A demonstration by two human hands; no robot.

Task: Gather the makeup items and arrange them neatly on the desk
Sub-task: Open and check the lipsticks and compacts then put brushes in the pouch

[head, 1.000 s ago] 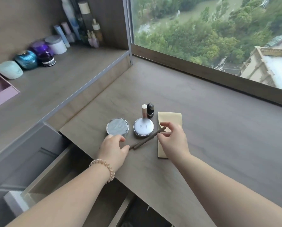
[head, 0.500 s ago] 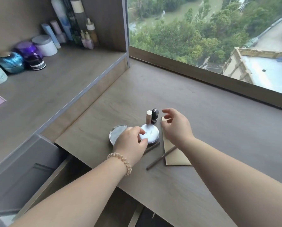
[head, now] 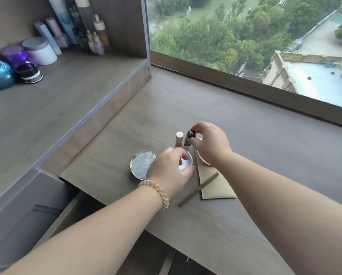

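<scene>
Setting: a wooden desk [head: 265, 155] is seen from above, under a wide window [head: 245, 36] along its far edge.
Left hand [head: 172, 171]: it is laid over the white compact [head: 186, 163], with the fingers curled round its rim and the thumb pressed at its near right edge, so the compact is gripped.
Right hand [head: 209, 145]: the cap of the black bottle [head: 189, 136] is pinched between the thumb and bent fingers.
Black bottle: it is held upright at the far end of the group, just right of the tube [head: 179, 138]; whether its base touches the desk cannot be told.
Tube: a beige tube is stood upright, just far of the white compact.
Silver compact [head: 142, 165]: it is laid flat on the desk, just left of the white compact and partly hidden by the left hand.
Pencil [head: 199, 189]: a brown pencil is laid slantwise, its far end on the pouch [head: 217, 187] and its near end on the desk.
Pouch: a flat beige pouch is laid to the right of the compacts, its far end hidden under the right hand.
Bracelet [head: 156, 191]: a coiled beige band is worn on the left wrist.
Shelf [head: 56, 100]: a raised surface to the left is lined at the far side with jars [head: 40, 50] and bottles.
Drawer [head: 66, 213]: it is seen pulled out below the desk's near left edge.
</scene>
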